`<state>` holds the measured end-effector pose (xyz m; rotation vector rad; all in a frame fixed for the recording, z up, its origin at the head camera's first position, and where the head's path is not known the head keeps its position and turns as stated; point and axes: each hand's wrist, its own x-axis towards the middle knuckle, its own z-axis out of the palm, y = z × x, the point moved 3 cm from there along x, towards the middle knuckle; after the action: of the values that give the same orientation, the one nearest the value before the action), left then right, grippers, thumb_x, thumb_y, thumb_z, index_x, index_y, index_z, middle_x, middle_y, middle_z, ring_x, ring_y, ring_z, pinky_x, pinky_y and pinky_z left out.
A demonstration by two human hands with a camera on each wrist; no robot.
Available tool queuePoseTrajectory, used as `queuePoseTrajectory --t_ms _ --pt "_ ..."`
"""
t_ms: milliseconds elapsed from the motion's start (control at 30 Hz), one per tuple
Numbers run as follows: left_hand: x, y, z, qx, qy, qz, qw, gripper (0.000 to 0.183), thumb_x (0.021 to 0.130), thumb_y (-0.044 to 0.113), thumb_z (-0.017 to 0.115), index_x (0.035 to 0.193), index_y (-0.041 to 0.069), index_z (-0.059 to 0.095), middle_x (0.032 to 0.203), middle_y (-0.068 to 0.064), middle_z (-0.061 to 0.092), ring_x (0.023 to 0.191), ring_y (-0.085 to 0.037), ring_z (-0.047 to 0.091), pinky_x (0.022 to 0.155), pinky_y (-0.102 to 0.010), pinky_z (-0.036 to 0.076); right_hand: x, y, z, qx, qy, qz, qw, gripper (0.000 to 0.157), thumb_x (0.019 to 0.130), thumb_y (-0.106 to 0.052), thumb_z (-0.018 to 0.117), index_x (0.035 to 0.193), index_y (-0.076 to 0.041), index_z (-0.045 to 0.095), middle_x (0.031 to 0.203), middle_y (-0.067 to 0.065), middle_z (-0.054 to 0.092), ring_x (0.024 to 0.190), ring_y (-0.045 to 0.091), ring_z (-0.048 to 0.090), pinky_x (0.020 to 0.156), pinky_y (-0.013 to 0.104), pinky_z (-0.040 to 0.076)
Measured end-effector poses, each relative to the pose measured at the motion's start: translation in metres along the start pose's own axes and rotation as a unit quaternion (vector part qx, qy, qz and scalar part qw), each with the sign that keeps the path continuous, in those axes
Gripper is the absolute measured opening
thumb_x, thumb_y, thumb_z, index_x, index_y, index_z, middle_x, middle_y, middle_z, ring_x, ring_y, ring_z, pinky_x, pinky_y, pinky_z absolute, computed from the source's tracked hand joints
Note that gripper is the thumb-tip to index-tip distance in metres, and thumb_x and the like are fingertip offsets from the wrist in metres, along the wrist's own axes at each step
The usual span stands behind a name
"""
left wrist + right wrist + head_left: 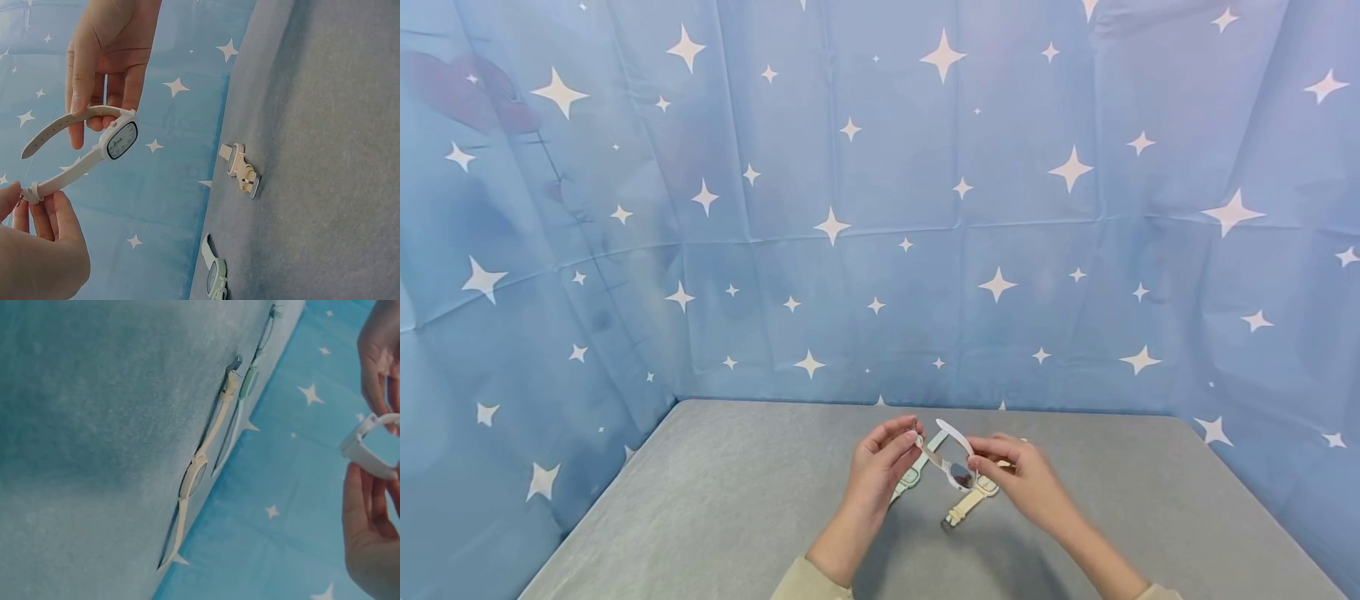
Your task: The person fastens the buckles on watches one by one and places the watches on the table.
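A white wristwatch (122, 140) with a squarish dark-rimmed dial hangs in the air between both hands. My left hand (876, 465) pinches the buckle end of its strap. The holed strap half, near the case, is held between the thumb and fingers of my right hand (1026, 479). In the head view the watch's dial (961, 476) faces up toward me. Below, on the table, lie a cream watch (973, 500) and a mint green watch (911, 478), each with its strap unfastened. Hands and the white watch partly cover both in the head view.
The grey cloth-covered table (700, 500) reaches back to a blue curtain (895, 167) printed with white stars. This curtain also stands along the left and right sides. The two lying watches are close together under the hands.
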<state>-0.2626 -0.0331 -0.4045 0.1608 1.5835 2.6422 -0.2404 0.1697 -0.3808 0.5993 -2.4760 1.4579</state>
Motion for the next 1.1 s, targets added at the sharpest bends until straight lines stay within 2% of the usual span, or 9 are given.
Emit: queuePoseTrajectory --t_ms 433,767,1100 --pt "-0.0015 0.0002 0.0006 0.030 0.007 -0.004 0.9995 0.029 0.091 0.009 0.070 0.118 -0.001 0.067 0.108 -0.002 0.073 0.101 -0.012 0.071 0.093 -0.030 0.057 -0.0005 -0.0034 0.0036 -0.031 -0.014 -0.037 0.999 0.025 0.095 -0.017 0.067 0.114 -0.001 0.073 0.102 0.009 0.071 0.088 0.006 0.069 0.075 0.021 0.059" --pt "-0.0042 0.0005 0.0017 0.071 -0.001 0.007 0.9974 0.033 0.092 0.011 0.070 0.122 -0.002 0.066 0.111 -0.003 0.072 0.103 -0.013 0.069 0.095 -0.032 0.056 0.0004 -0.0048 0.0030 -0.048 -0.029 -0.025 0.998 0.026 0.095 -0.018 0.067 0.114 -0.001 0.073 0.102 0.010 0.072 0.086 0.004 0.067 0.073 0.020 0.058" --pt "-0.0061 0.0000 0.0032 0.101 -0.007 0.007 0.9949 0.034 0.092 0.016 0.072 0.121 -0.001 0.067 0.108 -0.002 0.069 0.100 -0.012 0.068 0.093 -0.030 0.057 0.0004 -0.0029 0.0044 -0.057 -0.029 -0.038 0.997 0.024 0.094 -0.015 0.068 0.112 -0.001 0.074 0.101 0.008 0.072 0.086 0.003 0.066 0.073 0.018 0.058"
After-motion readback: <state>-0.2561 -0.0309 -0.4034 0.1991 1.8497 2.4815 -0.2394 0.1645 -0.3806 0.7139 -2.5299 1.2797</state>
